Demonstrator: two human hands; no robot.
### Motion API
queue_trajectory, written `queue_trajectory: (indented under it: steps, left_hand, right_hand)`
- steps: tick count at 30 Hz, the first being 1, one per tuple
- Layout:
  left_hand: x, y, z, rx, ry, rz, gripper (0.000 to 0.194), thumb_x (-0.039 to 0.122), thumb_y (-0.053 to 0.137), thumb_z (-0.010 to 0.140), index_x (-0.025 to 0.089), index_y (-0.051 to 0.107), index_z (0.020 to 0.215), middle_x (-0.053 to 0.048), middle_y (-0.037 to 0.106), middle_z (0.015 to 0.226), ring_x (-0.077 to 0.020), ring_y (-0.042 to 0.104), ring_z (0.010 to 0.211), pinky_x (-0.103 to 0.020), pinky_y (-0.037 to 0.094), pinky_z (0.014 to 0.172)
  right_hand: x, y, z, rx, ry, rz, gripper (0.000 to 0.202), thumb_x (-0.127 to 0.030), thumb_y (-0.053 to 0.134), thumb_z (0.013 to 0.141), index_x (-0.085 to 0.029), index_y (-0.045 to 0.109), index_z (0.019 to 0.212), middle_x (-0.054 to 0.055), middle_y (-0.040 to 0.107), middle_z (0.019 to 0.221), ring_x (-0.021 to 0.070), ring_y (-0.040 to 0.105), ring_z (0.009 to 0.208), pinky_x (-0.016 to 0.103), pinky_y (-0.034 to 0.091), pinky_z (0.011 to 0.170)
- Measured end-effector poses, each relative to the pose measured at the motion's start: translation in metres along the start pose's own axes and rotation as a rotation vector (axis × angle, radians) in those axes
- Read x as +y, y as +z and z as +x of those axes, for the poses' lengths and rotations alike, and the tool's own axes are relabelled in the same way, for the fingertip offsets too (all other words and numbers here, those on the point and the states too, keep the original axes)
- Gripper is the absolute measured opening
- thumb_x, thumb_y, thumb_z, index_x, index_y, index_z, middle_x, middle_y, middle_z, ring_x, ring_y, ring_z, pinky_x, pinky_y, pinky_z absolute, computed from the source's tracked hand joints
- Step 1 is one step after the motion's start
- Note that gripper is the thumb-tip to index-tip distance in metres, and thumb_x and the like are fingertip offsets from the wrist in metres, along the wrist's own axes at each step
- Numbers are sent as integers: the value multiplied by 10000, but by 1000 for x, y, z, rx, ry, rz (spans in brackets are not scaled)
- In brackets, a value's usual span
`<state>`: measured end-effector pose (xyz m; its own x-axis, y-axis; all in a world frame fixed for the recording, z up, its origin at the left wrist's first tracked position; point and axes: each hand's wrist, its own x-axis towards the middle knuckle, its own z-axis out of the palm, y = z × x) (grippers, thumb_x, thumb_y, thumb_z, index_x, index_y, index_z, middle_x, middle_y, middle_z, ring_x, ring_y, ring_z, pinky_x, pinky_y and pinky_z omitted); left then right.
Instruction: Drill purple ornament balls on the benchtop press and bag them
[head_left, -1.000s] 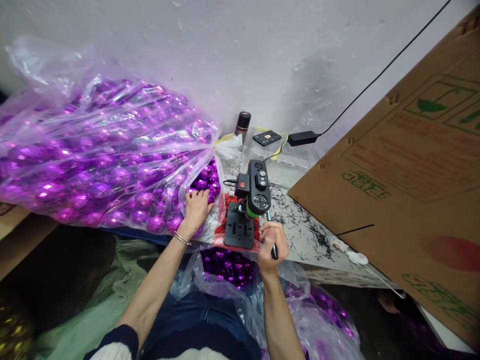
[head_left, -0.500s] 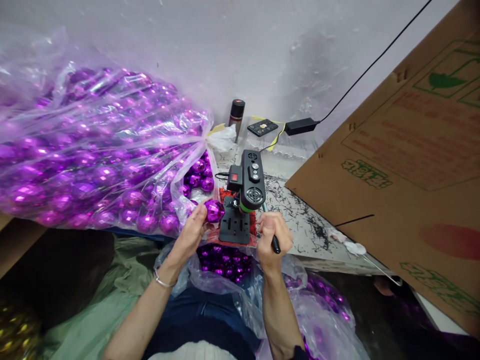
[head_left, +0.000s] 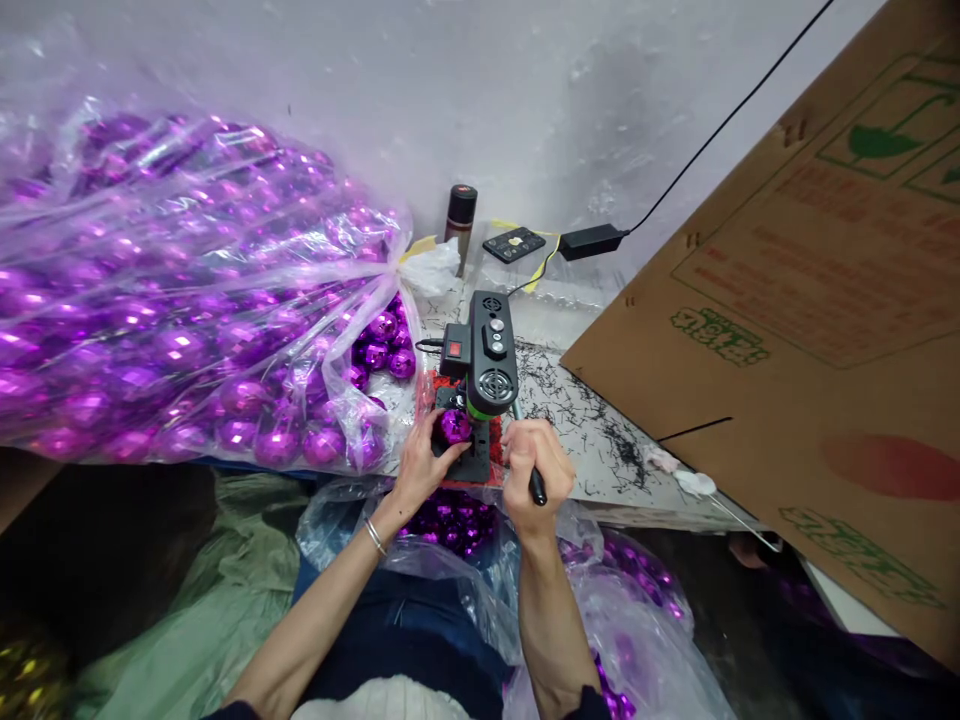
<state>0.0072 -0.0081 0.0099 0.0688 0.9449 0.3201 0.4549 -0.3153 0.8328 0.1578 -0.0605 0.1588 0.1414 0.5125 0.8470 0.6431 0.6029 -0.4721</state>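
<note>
A shiny purple faceted ball is gripped between the thumb and fingers of my left hand. It sits over the black base plate, partly under the head of a small black bench drill. Wrapped round the drill's lever handle is my right hand, just right of the machine; only the handle's black end sticks out of the fist. The drill's lower tip is hidden by its head, so I cannot tell whether it touches the ball. Red material shows beneath the base plate.
A big clear bag of purple balls fills the left, its mouth open near the drill. Another bag of balls lies below the table edge. A cardboard box leans at right. Black shavings, a bottle and a power adapter lie about.
My left hand has carried the ball rightward from beside the base plate to under the drill head. My right hand stays on the lever. The whole view has shifted slightly.
</note>
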Motion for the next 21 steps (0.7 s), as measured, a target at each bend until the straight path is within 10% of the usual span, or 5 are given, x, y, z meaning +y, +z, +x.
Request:
queue_trajectory:
  steps: [21]
  left_hand:
    - [-4, 13, -3, -20, 172, 60, 618, 444, 910, 922, 216, 627, 1423, -132, 796, 1295, -340, 793, 1197, -506, 642, 1044]
  right_hand:
    - [-1, 0, -4, 12, 37, -16, 309, -138, 500, 1087, -249, 581, 810, -20, 620, 739, 144, 608, 683, 312, 470, 634]
